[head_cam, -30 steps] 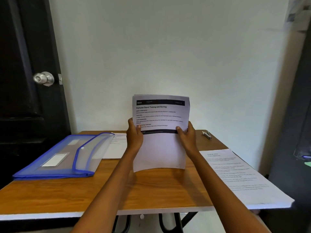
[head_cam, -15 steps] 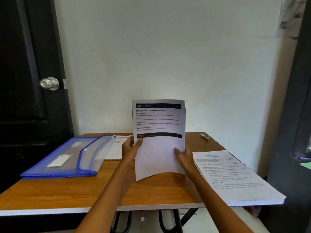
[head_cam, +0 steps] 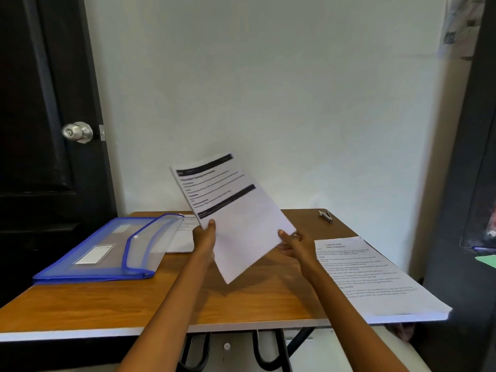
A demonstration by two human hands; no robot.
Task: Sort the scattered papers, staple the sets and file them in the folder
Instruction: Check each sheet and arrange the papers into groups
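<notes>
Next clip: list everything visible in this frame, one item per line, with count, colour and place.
Held sheets: one thin set, white with black bars, tilted in the air above the table's middle.
Folder: one, translucent blue, flap open, table left.
Paper by the folder: at least one sheet, white, partly under the folder's flap.
Paper stack: one, white with printed text, table right, overhanging the edge.
Stapler: one, small, metallic, far right corner of the table.
Table: one, wooden top with white edge.
Door: one, black, left, with a silver knob.
Wall: white, behind the table.
Left hand: holds the sheets' left edge.
Right hand: holds their right edge.
</notes>
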